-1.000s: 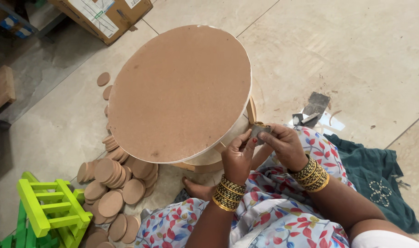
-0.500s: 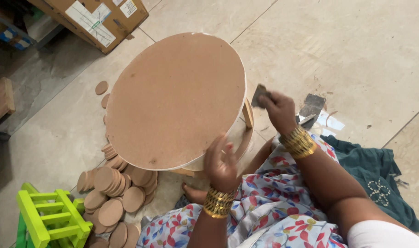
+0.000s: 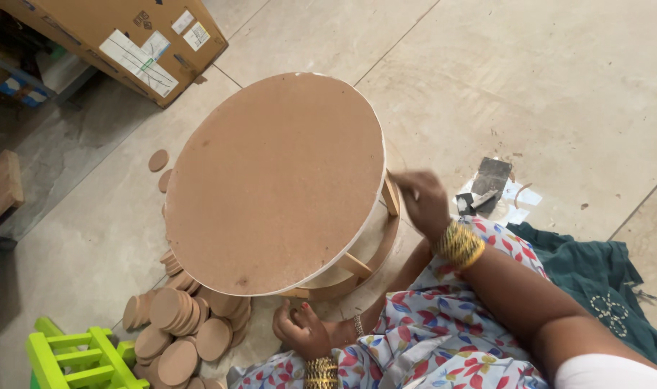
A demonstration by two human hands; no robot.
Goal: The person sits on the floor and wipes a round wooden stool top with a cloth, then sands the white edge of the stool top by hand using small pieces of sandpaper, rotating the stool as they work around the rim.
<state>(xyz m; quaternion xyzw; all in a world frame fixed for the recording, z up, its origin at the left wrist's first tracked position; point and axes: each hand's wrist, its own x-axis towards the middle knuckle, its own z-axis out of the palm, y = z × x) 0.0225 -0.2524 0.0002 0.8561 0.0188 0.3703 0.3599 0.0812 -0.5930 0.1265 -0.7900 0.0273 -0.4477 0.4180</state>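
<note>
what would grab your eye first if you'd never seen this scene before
First the big round brown board, the top of a small wooden round table in the middle of the tiled floor. The right hand is at its right edge, blurred, and the left hand is low by its base. Next, the heap of small brown discs at lower left, beside a bright green stool.
</note>
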